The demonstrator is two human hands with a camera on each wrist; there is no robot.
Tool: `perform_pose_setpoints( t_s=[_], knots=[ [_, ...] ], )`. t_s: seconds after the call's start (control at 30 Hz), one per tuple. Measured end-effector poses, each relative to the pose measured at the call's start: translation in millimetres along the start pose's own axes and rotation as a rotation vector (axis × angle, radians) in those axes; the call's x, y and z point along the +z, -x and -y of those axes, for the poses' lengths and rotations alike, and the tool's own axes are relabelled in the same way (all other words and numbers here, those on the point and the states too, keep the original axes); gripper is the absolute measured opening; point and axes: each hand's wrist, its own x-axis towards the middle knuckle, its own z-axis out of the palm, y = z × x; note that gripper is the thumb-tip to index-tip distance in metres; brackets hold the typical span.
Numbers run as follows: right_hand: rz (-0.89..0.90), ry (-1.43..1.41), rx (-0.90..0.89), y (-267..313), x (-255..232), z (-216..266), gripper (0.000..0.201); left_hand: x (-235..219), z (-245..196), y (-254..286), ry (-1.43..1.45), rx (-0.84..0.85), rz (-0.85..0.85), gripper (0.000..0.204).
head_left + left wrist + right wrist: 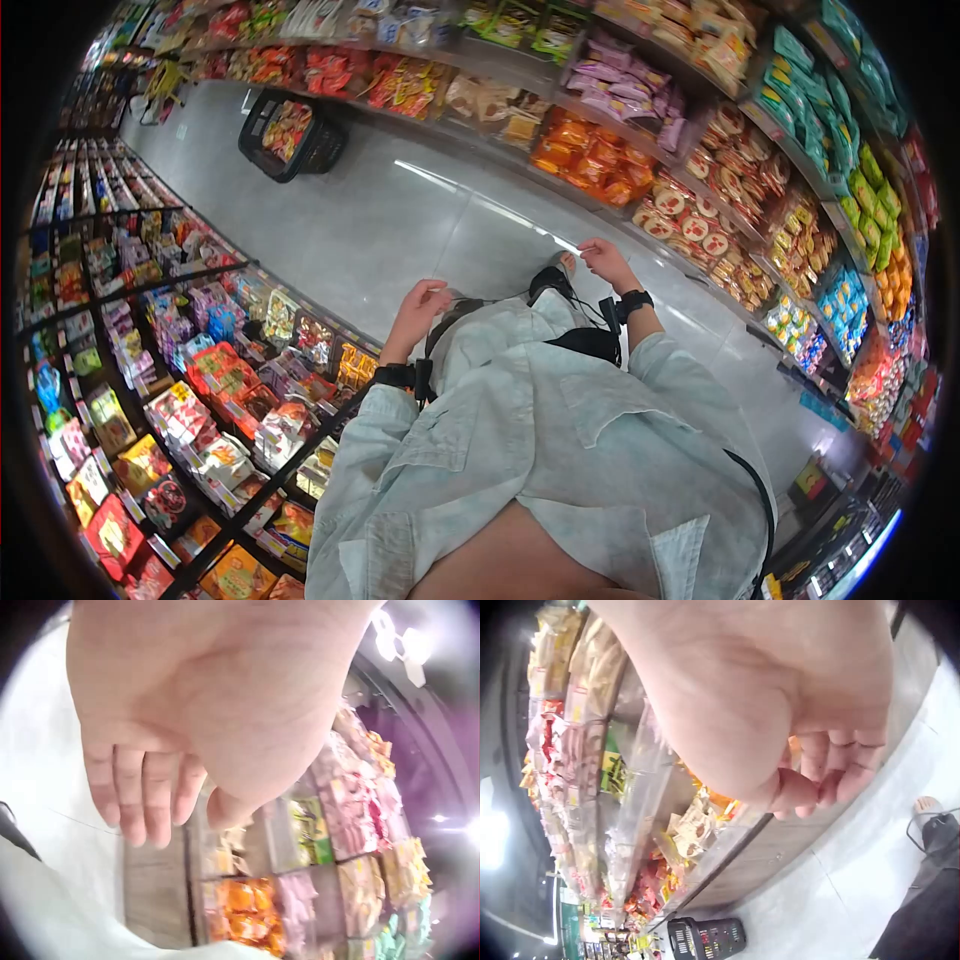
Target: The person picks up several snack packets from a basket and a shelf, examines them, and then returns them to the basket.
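Hovering over the aisle floor [400, 235], your left hand [415, 312] is relaxed and free, fingers lightly bent. Left wrist view has the palm, four fingers loosely together, thumb turned in. Your right hand [608, 265] is also free, fingers loosely curled; thumb sits close to the fingertips in the right wrist view, though blur means I can't call contact.

Hands are apart in the head view, both out ahead of your light shirt [540, 420], with a foot [567, 263] showing between them. Each wrist carries a black strap mount: left mount [400, 376], right mount [634, 301].

Nearest your right hand in the head view: round biscuit packs [688, 218] in the low bins, with orange packets [590, 155] in the neighbouring bin. Purple packets [625, 85] sit one row up; teal bags [805, 110] stack farther right. Those bins stand over a wood-toned base [746, 874].

Nearest your left hand: yellow packets [356, 366], front edge of the rack [180, 286] on your left, close to the sleeve. Red packs [220, 375] lie deeper in.

Black basket [325, 150] is on the floor, well ahead and left, near the bins, colourful packs [289, 130] inside.
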Motion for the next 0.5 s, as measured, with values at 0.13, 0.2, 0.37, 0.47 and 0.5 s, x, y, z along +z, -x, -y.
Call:
perform_pose_setpoints(
  t_s=[0.13, 0.2, 0.37, 0.47, 0.5],
  knots=[
    [-0.169, -0.206, 0.209, -17, 39, -21, 0.016, -92, 157, 25, 0.085, -0.204, -0.352, 0.021],
    [-0.272, -0.259, 0.266, -20, 65, -25, 0.008, -143, 274, 60, 0.186, -0.404, -0.456, 0.016],
    [-0.302, -0.141, 0.456, -39, 123, -33, 0.02, -222, 477, 170, 0.574, -0.789, -0.331, 0.013],
    [-0.271, -0.124, 0.37, -45, 170, 10, 0.025, -214, 532, 234, 0.864, -0.797, -0.205, 0.012],
    [-0.253, -0.119, 0.365, -50, 184, 24, 0.027, -208, 541, 244, 0.931, -0.8, -0.203, 0.011]
  ],
)
